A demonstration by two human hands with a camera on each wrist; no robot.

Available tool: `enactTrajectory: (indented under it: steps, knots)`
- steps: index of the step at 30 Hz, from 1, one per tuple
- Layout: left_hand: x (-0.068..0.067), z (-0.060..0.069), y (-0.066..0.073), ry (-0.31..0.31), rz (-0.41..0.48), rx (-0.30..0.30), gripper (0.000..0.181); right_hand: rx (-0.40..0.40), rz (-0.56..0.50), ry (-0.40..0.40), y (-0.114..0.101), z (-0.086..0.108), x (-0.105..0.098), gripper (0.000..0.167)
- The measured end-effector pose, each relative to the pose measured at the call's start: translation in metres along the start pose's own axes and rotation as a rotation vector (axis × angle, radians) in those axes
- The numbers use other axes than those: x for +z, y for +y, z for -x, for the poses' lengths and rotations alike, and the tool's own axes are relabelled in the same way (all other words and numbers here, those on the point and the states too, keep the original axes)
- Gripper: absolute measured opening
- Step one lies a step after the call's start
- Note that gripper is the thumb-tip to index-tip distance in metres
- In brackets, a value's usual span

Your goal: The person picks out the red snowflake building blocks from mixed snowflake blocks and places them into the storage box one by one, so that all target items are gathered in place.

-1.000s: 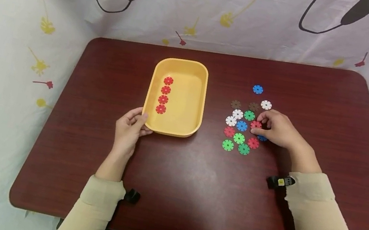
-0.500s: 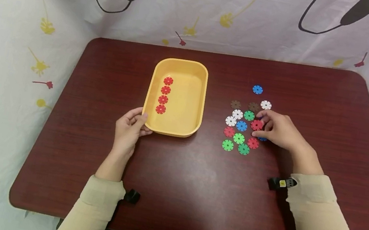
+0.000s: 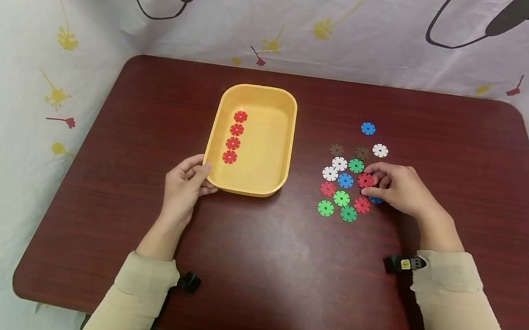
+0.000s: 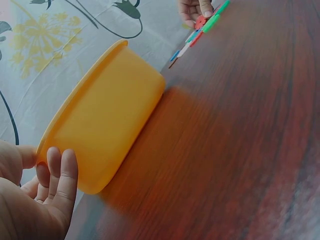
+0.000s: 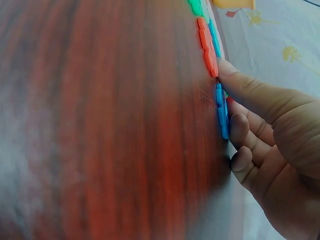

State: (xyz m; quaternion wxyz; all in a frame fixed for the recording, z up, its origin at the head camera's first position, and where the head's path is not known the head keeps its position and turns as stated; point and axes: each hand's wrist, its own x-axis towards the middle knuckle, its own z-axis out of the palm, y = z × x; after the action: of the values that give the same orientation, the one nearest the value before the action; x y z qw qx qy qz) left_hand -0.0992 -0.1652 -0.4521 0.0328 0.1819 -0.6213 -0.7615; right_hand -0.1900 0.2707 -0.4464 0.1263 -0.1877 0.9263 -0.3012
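My left hand (image 3: 184, 182) grips the near left corner of a yellow tray (image 3: 266, 186), thumb at the rim and fingers against the outer wall. Inside the tray, several red notched discs (image 3: 233, 143) lie in a column along its left side. Over the group of loose discs, my right hand (image 3: 399, 189) pinches a red notched disc (image 3: 365, 181) between thumb and fingers. In the left wrist view this red disc (image 4: 201, 22) looks tilted up from the table. A blue disc (image 5: 222, 111) lies partly under the right hand.
Around the right hand lie green (image 3: 356, 166), white (image 3: 330, 173), blue (image 3: 345, 180), brown (image 3: 337, 150) and other red discs (image 3: 362, 205) on the dark red table (image 3: 277, 278). A blue disc (image 3: 367, 128) lies apart behind them. A patterned cloth (image 3: 289, 17) hangs behind.
The red disc at my right fingertips has come up off the table and shows more fully between thumb and fingers. My left hand and the tray stay in place.
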Motion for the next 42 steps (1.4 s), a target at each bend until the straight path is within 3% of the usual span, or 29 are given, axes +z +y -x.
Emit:
enactTrajectory:
  steps: [15, 25, 42]
  knots:
    - [0.0, 0.001, 0.001, -0.002, 0.004, 0.001, 0.034, -0.015, -0.009, 0.074, 0.001, 0.0, 0.002, 0.03]
    - [0.0, 0.001, 0.001, -0.004, 0.007, 0.0, 0.035, -0.077, -0.025, 0.229, -0.002, -0.002, 0.003, 0.029]
    - [0.0, 0.0, 0.0, 0.006, -0.005, -0.009, 0.035, -0.07, -0.125, 0.422, -0.024, -0.016, 0.006, 0.032]
